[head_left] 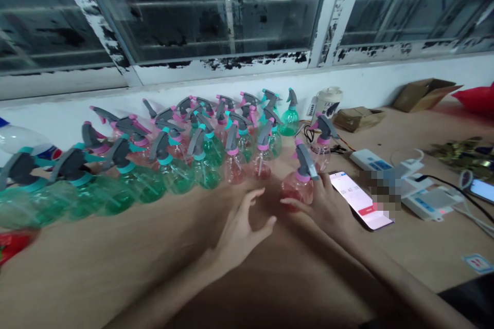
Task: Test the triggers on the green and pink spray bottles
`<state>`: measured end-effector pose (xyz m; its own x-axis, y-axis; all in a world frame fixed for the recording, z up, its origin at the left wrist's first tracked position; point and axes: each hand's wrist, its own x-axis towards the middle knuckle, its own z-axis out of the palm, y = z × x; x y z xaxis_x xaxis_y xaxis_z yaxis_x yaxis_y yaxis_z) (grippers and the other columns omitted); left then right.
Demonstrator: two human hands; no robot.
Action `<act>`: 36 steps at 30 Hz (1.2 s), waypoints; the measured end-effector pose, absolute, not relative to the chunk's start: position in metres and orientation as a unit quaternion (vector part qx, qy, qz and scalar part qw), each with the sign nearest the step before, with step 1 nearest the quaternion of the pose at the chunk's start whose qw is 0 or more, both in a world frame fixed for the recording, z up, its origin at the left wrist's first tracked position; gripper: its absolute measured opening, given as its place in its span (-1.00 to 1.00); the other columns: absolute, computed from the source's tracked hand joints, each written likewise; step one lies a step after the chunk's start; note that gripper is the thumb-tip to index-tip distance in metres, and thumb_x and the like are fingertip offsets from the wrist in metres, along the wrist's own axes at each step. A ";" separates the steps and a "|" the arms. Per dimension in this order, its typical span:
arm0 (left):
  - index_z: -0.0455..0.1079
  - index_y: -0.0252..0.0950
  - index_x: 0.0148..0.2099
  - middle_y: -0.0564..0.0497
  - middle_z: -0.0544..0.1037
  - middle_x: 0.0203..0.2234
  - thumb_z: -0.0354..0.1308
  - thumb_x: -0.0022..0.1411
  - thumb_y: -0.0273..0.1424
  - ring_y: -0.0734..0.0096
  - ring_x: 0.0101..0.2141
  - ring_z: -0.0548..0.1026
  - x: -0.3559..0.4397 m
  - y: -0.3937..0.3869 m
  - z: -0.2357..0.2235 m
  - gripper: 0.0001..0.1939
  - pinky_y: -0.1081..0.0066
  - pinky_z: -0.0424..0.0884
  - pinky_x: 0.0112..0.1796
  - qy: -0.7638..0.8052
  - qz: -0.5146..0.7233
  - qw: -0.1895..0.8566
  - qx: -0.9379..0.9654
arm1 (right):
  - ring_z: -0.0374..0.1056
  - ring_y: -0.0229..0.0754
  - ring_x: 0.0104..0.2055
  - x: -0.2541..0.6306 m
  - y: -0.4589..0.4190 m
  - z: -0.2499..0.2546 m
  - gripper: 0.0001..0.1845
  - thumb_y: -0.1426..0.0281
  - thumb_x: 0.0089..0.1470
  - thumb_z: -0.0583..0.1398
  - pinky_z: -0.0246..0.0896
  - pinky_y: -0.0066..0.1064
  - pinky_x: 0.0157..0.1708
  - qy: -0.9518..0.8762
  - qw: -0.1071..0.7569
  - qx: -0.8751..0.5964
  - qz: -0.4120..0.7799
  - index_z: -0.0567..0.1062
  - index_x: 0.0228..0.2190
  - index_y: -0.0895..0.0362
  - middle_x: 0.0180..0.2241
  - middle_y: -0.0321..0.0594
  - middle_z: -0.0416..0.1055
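Note:
My right hand (pixel 324 205) is wrapped round a pink spray bottle (pixel 295 188) with a grey and pink trigger head, which stands upright on the table. To its left, my left hand (pixel 247 229) hovers with thumb and fingers apart and nothing between them. Just behind the gripped bottle stands another pink spray bottle (pixel 321 151). Left of it, a pink spray bottle (pixel 261 163) and a second pink one (pixel 233 165) end the front row. Green spray bottles (pixel 206 172) continue that row leftward, with more green and pink ones crowded behind.
A lit phone (pixel 360 200) lies right of my right hand, beside white power strips (pixel 428 198) with cables. Farther back are a cream canister (pixel 328 100), a small cardboard box (pixel 358 118) and a larger open carton (pixel 422 93). A red packet (pixel 15 244) lies at the left edge.

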<state>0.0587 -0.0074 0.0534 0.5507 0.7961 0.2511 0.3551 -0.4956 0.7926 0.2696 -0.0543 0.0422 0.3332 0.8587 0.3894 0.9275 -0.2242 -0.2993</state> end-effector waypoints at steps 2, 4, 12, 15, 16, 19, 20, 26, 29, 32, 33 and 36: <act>0.04 -0.14 0.21 -0.10 0.24 0.15 0.21 0.13 -0.29 0.08 0.10 0.27 0.071 -0.004 0.064 -0.35 0.00 0.22 0.06 0.334 0.321 0.349 0.815 | 0.43 0.17 -0.32 0.258 -0.066 0.040 -0.29 -0.13 -0.03 0.05 0.29 -0.14 -0.56 -0.589 0.249 -0.767 -0.053 0.27 -0.07 0.19 -0.12 0.13 0.34; -0.07 -0.16 0.27 -0.15 0.15 0.20 0.25 0.09 -0.23 0.01 0.15 0.19 0.080 -0.003 0.073 -0.21 -0.04 0.17 0.09 0.320 0.321 0.346 0.822 | 0.43 0.09 -0.38 0.246 -0.077 0.035 -0.35 -0.07 0.02 0.04 0.29 -0.17 -0.57 -0.607 0.268 -0.748 -0.020 0.22 -0.04 0.15 -0.18 0.03 0.37; 0.19 -0.20 0.09 -0.01 0.49 -0.24 0.26 0.07 -0.29 0.20 -0.21 0.49 0.080 -0.004 0.077 -0.45 0.14 0.40 -0.13 0.335 0.342 0.351 0.805 | 0.46 0.13 -0.35 0.196 -0.100 0.025 -0.29 0.09 0.07 0.10 0.37 -0.15 -0.62 -0.682 0.249 -0.688 0.004 0.06 0.14 0.19 -0.04 0.17 0.33; 0.25 -0.20 0.00 0.09 0.47 -0.44 0.18 0.14 -0.33 0.33 -0.41 0.48 0.070 0.001 0.076 -0.63 0.25 0.43 -0.28 0.371 0.365 0.343 0.782 | 0.47 0.08 -0.35 0.189 -0.093 0.031 -0.30 0.16 0.10 0.10 0.42 -0.11 -0.55 -0.716 0.237 -0.655 0.040 0.05 0.17 0.20 -0.01 0.16 0.31; 0.25 -0.19 -0.01 0.09 0.46 -0.44 0.17 0.14 -0.35 0.34 -0.42 0.47 0.067 0.004 0.075 -0.66 0.26 0.43 -0.30 0.381 0.372 0.339 0.776 | 0.47 0.07 -0.34 0.190 -0.089 0.034 -0.29 0.16 0.10 0.11 0.43 -0.09 -0.51 -0.727 0.235 -0.642 0.061 0.04 0.18 0.19 -0.01 0.14 0.32; 0.25 -0.17 -0.02 0.05 0.48 -0.36 0.11 0.13 -0.42 0.33 -0.38 0.48 0.056 0.012 0.073 -0.67 0.27 0.42 -0.30 0.391 0.398 0.331 0.761 | 0.46 0.07 -0.24 0.198 -0.074 0.043 -0.23 0.10 0.08 0.13 0.45 -0.04 -0.37 -0.763 0.246 -0.584 0.129 0.02 0.21 0.16 0.00 0.10 0.32; 0.26 -0.17 -0.03 0.05 0.48 -0.34 0.10 0.11 -0.44 0.32 -0.36 0.49 0.053 0.015 0.072 -0.67 0.27 0.41 -0.29 0.389 0.409 0.329 0.757 | 0.44 0.06 -0.18 0.204 -0.068 0.043 -0.24 0.09 0.08 0.13 0.44 -0.05 -0.29 -0.772 0.260 -0.561 0.149 0.04 0.20 0.13 0.01 0.06 0.32; 0.27 -0.16 -0.05 0.06 0.48 -0.36 0.05 0.08 -0.46 0.35 -0.41 0.48 0.045 0.017 0.072 -0.67 0.30 0.41 -0.33 0.377 0.403 0.342 0.760 | 0.33 -0.10 0.04 0.243 -0.029 0.014 -0.51 0.12 0.09 0.16 0.29 -0.16 0.00 -0.759 0.348 -0.530 0.148 0.31 0.02 0.04 0.01 -0.15 0.37; 0.30 -0.17 -0.12 0.07 0.44 -0.42 0.05 0.06 -0.45 0.36 -0.45 0.44 0.045 0.016 0.073 -0.72 0.31 0.39 -0.37 0.382 0.392 0.332 0.768 | 0.31 -0.10 0.06 0.255 -0.016 -0.004 -0.57 0.15 0.11 0.15 0.26 -0.16 0.02 -0.759 0.352 -0.531 0.133 0.35 -0.02 0.07 -0.01 -0.13 0.39; 0.31 -0.18 -0.19 0.10 0.38 -0.51 0.05 0.02 -0.45 0.39 -0.50 0.38 0.045 0.016 0.075 -0.76 0.34 0.36 -0.42 0.380 0.384 0.314 0.781 | 0.30 -0.07 0.07 0.262 -0.008 -0.014 -0.58 0.19 0.14 0.12 0.24 -0.11 0.04 -0.760 0.350 -0.535 0.118 0.36 -0.01 0.10 -0.01 -0.09 0.39; 0.31 -0.19 -0.21 0.11 0.36 -0.53 0.05 0.01 -0.45 0.40 -0.52 0.36 0.045 0.016 0.075 -0.77 0.36 0.34 -0.44 0.377 0.383 0.311 0.784 | 0.30 -0.05 0.07 0.264 -0.006 -0.017 -0.57 0.19 0.15 0.12 0.24 -0.09 0.05 -0.759 0.349 -0.538 0.113 0.35 0.01 0.11 0.00 -0.07 0.39; 0.30 -0.22 -0.24 0.14 0.31 -0.55 0.04 -0.02 -0.47 0.45 -0.56 0.31 0.045 0.017 0.075 -0.78 0.41 0.29 -0.49 0.368 0.379 0.312 0.790 | 0.28 0.00 0.09 0.269 -0.002 -0.026 -0.57 0.20 0.15 0.11 0.24 -0.04 0.04 -0.761 0.343 -0.541 0.102 0.37 0.01 0.14 0.01 -0.02 0.39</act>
<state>0.0447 0.0170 0.0752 0.4420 0.8176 0.3690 0.3444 -0.5345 0.7718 0.2694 -0.0017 -0.0260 -0.1793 0.8932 0.4124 0.7536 0.3941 -0.5260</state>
